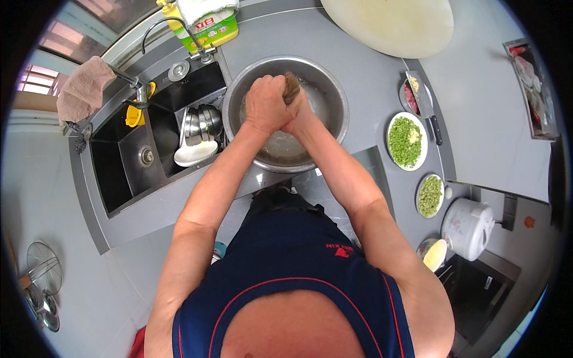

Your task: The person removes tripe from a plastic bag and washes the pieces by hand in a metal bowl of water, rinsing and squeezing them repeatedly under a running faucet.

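Observation:
Both my hands are clasped together over a large round metal basin [331, 107] on the counter. My left hand [268, 103] wraps over the top from the left, fingers curled. My right hand [302, 112] presses against it from the right. Between them they grip a dark brownish, wet-looking item [291, 88], whose end sticks out at the top; what it is I cannot tell, and the rest is hidden in the hands. The basin holds a little cloudy liquid at its bottom.
Left of the basin, a double sink [121, 147] holds stacked metal bowls [203, 125] and a white dish [197, 153]. At right are a cleaver [423, 98] across a bowl of meat [409, 99], plates of chopped greens [404, 141], a rice cooker [468, 228] and a round cutting board [394, 27].

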`<state>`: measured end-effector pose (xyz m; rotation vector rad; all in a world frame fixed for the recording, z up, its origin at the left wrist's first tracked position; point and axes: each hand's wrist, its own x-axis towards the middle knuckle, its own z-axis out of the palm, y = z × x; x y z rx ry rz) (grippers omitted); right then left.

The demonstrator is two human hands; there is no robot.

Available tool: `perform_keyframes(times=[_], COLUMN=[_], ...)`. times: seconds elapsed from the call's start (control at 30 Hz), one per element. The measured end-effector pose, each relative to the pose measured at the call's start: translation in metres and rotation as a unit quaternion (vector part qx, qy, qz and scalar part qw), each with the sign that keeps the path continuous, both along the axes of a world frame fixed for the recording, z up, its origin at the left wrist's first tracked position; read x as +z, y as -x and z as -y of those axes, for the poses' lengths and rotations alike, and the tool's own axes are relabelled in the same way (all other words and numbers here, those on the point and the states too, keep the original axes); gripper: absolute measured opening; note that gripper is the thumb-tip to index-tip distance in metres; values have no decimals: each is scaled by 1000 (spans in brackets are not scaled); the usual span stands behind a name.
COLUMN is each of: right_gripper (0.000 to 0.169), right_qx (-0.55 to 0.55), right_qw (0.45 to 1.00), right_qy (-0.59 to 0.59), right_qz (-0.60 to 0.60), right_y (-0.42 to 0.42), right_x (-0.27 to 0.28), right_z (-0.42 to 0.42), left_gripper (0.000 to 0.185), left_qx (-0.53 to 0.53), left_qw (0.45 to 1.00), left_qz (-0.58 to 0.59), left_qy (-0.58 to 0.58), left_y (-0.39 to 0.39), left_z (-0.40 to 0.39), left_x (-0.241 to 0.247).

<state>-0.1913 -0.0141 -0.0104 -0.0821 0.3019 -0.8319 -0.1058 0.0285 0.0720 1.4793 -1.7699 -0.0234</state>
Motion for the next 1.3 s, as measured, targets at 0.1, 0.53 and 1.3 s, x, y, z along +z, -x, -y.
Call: perform_keyframes(times=[0.1,0.53,1.3], right_gripper=[31,34,32], right_qx=[-11,6,-126], right_qw=[998,980,419], right_qy=[-33,-48,446], right_qz=[-52,-192,-781], right_y=[-4,13,100], right_x=[14,36,91], right_z=[-12,-26,-48], left_gripper=[27,23,44], left_qx=[-20,-12,-123], left_qw=[999,998,487], left_qz=[12,-55,-857], left_qy=[-27,-11,-114], left_y=[-3,4,-110], left_z=[-4,-12,-26], left_x=[-3,-11,6])
